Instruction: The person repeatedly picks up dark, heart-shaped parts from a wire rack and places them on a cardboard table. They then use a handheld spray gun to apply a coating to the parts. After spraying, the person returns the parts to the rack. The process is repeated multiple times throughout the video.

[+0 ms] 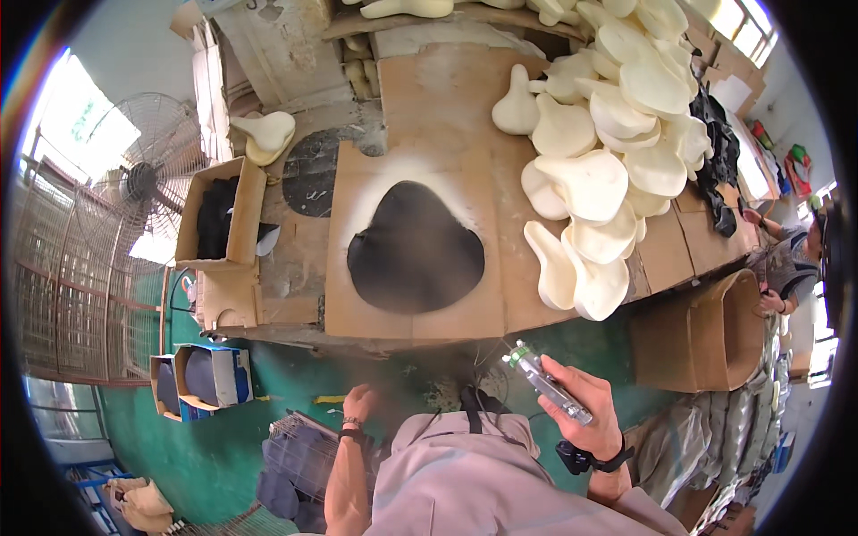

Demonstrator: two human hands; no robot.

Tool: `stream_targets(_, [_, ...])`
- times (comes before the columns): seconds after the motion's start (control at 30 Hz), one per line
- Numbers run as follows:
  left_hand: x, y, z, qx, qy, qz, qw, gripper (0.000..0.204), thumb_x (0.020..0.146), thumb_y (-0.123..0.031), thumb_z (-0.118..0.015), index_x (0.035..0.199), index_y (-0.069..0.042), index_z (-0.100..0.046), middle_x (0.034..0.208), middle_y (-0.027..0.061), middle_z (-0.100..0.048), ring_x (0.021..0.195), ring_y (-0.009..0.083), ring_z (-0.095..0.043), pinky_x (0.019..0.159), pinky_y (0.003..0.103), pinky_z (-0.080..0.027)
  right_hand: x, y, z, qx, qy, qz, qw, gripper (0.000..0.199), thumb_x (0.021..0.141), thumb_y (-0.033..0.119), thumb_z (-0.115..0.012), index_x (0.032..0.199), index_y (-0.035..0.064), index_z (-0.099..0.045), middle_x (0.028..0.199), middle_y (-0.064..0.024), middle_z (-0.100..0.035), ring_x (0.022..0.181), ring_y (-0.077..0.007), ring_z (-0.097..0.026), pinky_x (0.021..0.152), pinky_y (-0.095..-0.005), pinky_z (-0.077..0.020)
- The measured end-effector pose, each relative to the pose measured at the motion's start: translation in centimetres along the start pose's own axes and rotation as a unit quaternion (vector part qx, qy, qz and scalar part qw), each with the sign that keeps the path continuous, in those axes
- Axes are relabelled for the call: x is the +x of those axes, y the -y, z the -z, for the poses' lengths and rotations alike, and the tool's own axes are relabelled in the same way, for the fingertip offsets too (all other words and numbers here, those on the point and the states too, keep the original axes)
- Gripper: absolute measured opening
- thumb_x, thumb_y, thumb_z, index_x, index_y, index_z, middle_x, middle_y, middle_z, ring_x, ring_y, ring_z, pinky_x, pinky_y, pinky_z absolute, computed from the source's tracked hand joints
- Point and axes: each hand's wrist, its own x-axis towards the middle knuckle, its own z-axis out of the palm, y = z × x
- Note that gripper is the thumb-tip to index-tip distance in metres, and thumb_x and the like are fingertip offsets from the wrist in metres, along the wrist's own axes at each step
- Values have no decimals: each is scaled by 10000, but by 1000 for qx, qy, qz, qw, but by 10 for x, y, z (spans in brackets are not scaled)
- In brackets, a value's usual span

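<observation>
the step in hand looks like spraying the black cover (416, 255), which lies spread on cardboard (344, 313) with a pale haze around its top edge, and another pass would call for bringing the gun (552, 391) over it with the nozzle aimed down. the right hand (590, 406) grips the gun in front of the table, forearm rising from the lower right, nozzle pointing up and left. the left hand (360, 404) hangs apart with fingers curled in, and i cannot tell whether it holds anything.

Fan (141, 181) L, cdbd bin (666, 344) R
</observation>
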Motion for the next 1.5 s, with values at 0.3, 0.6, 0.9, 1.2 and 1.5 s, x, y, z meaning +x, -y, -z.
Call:
stream_targets(0.3, [-75,153,61,-254,269,-39,928,442,898,-212,-678,1298,-32,-627,1015,205,-734,903,341,-725,711,467,-587,-4,9,-4,1,84,12,996,576,765,-29,-778,1325,-4,-644,968,-184,-721,802,-327,-700,740,-351,-550])
stream_targets(0.6, [-72,168,41,77,79,-103,989,265,944,-141,-675,1184,-28,-683,961,162,-744,804,282,-730,704,410,-607,-24,0,11,-3,120,-25,992,593,775,-53,-767,1350,-2,-628,1024,-196,-725,858,-346,-705,767,-356,-552])
stream_targets(0.9, [-25,72,2,-77,10,92,993,392,883,-230,-735,1176,29,-707,1024,136,-763,857,209,-731,761,328,-599,-57,-31,34,0,-29,-105,994,493,837,-8,-739,1321,-21,-648,1025,-194,-738,844,-275,-719,776,-310,-543])
stream_targets(1.2, [-41,38,5,53,-5,103,993,453,853,-220,-723,1232,28,-703,1008,148,-767,831,213,-735,731,333,-594,-33,-33,25,16,-88,-86,992,481,847,-23,-730,1321,-20,-650,982,-162,-740,777,-219,-689,732,-298,-535])
stream_targets(1.5, [-79,73,27,-70,-6,176,982,442,903,-160,-703,1286,52,-638,926,132,-725,756,223,-705,625,345,-561,5,-20,1,21,-79,-18,996,482,854,-21,-742,1325,-26,-639,1007,-176,-731,775,-247,-681,722,-311,-535])
